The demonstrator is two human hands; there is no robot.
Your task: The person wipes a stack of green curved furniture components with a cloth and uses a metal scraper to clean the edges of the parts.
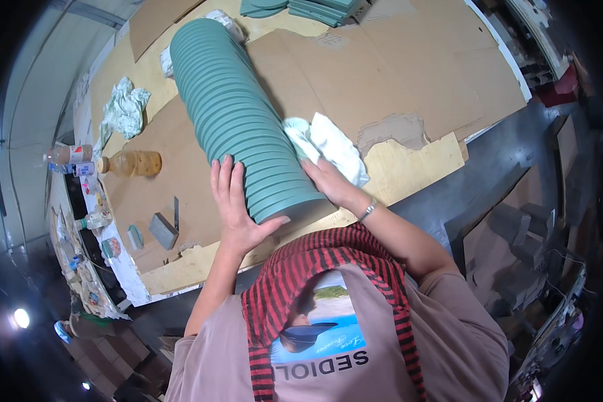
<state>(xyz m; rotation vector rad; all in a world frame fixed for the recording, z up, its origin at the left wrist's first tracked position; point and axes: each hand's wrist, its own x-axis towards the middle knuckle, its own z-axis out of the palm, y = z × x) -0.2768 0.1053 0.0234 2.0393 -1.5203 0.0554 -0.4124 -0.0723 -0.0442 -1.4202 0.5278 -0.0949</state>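
Note:
A long row of green round discs [231, 100] lies on its side across the table, its near end towards me. My left hand [238, 211] rests on the near left of the row, open, with its fingers stretched along the discs and its thumb by the end face. Against the right side of the row is my right hand [329, 182], next to a crumpled white cloth [338, 147] with a greenish part. The cloth and the row partly hide its fingers, so I cannot tell whether it grips either one.
Brown cardboard [395, 74] covers much of the wooden table. To the left are a crumpled cloth [125, 107], a bottle of yellowish liquid [137, 163] and a grey block [163, 231]. More green pieces [321, 9] are stacked at the far edge. Grey blocks [512, 221] are at the right.

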